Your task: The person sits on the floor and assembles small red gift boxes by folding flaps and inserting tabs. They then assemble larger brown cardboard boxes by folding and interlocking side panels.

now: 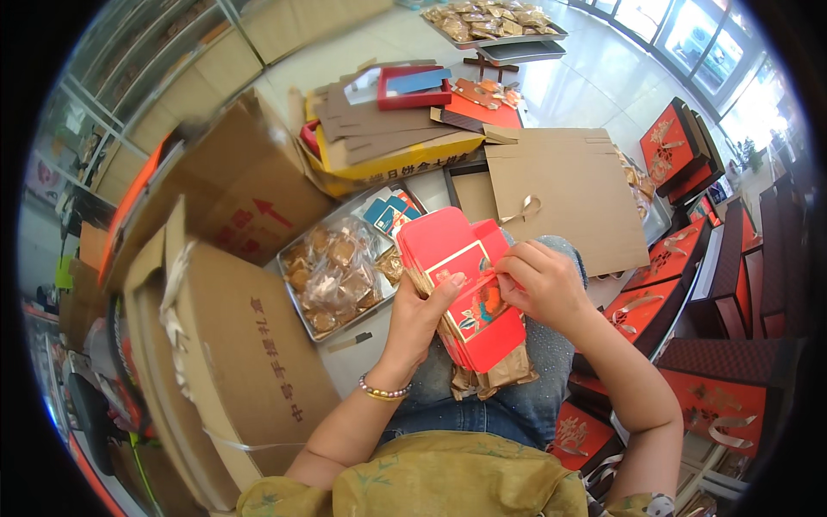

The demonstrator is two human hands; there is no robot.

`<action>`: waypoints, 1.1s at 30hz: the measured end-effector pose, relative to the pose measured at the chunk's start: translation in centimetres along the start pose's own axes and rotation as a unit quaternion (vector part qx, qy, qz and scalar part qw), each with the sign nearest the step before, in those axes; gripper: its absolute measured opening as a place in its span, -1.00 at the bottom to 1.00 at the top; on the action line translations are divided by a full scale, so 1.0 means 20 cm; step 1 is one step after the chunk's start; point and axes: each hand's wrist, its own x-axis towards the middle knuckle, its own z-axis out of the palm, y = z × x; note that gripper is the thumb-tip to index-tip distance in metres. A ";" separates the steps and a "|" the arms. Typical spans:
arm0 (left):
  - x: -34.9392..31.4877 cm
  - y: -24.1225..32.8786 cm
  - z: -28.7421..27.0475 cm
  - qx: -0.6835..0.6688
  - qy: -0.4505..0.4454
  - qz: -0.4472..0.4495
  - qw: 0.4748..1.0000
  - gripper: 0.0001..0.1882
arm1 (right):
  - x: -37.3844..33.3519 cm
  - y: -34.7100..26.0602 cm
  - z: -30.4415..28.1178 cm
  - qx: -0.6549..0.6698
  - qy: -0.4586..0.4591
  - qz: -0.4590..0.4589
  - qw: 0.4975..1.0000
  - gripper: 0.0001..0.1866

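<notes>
A stack of flat red cartons [441, 241] with a gold-framed picture on top is tilted over my lap. My left hand [420, 314] grips the stack from its left side, thumb lying across the top carton. My right hand [544, 283] is closed in a pinch at the right edge of the top carton, by a folded-out flap; its fingertips partly cover what they hold. Below the stack, gold-wrapped packets [508, 369] rest on my jeans. Left of my hands, a metal tray [366, 326] carries clear bags of gold packets and several blue cards [389, 212].
Large cardboard boxes [258, 345] stand close on the left. Ahead are a yellow carton [405, 159] with brown cardboard sheets and a large cardboard flap [568, 198]. Red-and-dark gift boxes [659, 254] crowd the right. Farther off, a tray holds heaped gold packets [487, 19].
</notes>
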 end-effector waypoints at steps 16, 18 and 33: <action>0.05 0.42 0.20 0.684 -0.060 -0.049 0.725 -0.66 | -0.09 0.16 0.04 -0.020 0.080 0.001 0.997 -0.79; 0.04 0.34 0.17 0.570 -0.035 0.208 0.794 -0.76 | -0.10 0.16 0.04 -0.023 0.081 0.004 0.996 -0.79; 0.23 0.03 0.25 0.529 -0.069 0.226 0.815 -0.93 | -0.12 0.07 0.07 -0.015 0.129 0.120 0.984 -0.77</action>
